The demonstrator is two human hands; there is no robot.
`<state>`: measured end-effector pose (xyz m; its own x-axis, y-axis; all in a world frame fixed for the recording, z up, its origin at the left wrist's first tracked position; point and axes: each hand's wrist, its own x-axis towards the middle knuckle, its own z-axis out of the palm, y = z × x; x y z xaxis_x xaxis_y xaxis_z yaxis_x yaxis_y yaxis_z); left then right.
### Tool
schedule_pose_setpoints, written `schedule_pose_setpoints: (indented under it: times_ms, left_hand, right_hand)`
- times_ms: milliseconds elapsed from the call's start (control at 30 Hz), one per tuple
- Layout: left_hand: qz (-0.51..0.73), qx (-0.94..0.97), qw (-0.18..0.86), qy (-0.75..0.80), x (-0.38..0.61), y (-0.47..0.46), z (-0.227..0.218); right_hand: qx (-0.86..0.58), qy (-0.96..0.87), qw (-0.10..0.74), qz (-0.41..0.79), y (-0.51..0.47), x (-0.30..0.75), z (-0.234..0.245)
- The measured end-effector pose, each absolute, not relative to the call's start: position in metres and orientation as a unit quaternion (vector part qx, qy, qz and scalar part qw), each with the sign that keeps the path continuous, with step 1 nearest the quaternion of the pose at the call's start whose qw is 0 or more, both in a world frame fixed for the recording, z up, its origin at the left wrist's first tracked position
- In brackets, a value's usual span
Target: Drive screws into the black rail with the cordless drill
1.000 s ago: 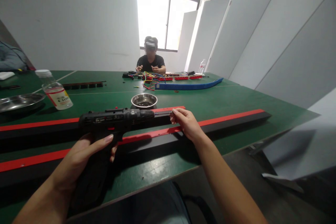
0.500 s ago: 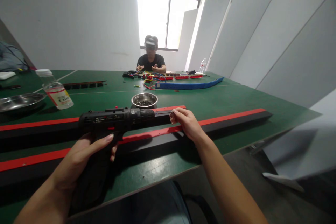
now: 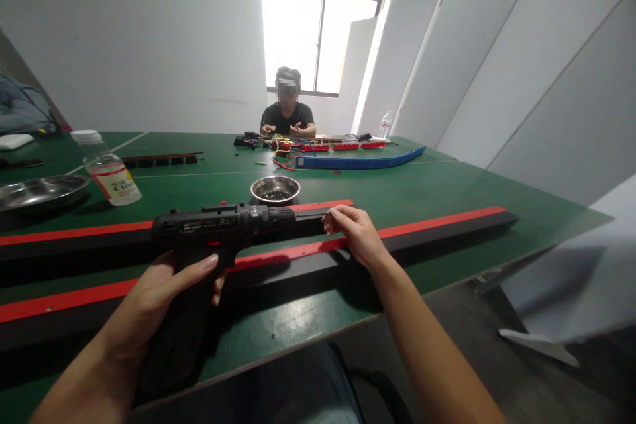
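My left hand (image 3: 159, 291) grips the handle of a black cordless drill (image 3: 218, 228), held level with its bit pointing right. My right hand (image 3: 355, 233) is pinched at the tip of the drill bit, fingertips closed on something too small to make out, just above the nearer of two long black strips with red tops (image 3: 437, 228). The farther strip (image 3: 74, 235) runs behind the drill. A small steel bowl (image 3: 275, 189) holding dark small parts stands just beyond them.
A clear bottle with a white cap (image 3: 110, 173) and a steel tray (image 3: 40, 191) sit at the left. Across the green table (image 3: 447, 185) a person sits with coloured wires (image 3: 281, 149), red parts and a long blue strip (image 3: 358, 160). White panels lean at the right.
Both hands and the drill stay as they were; only the view has shifted slightly.
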<state>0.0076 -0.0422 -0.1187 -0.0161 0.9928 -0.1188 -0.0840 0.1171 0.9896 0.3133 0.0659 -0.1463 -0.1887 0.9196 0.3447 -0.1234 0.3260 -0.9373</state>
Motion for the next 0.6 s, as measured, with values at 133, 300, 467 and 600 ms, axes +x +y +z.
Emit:
schedule_pose_setpoints:
  times_ms: [133, 300, 467, 600]
  left_hand:
    - [0.515, 0.431, 0.535, 0.513, 0.010, -0.043, -0.119]
    - [0.496, 0.434, 0.551, 0.512, 0.007, -0.043, -0.119]
    - [0.477, 0.451, 0.550, 0.516, 0.002, -0.042, -0.120]
    - [0.466, 0.463, 0.548, 0.517, -0.001, -0.039, -0.125]
  right_hand:
    - [-0.329, -0.603, 0.546, 0.480, 0.066, 0.314, -0.147]
    - [-0.326, -0.603, 0.548, 0.479, 0.066, 0.314, -0.147]
    - [-0.332, -0.606, 0.544, 0.476, 0.066, 0.314, -0.147]
    - [-0.333, -0.611, 0.544, 0.469, 0.066, 0.314, -0.147]
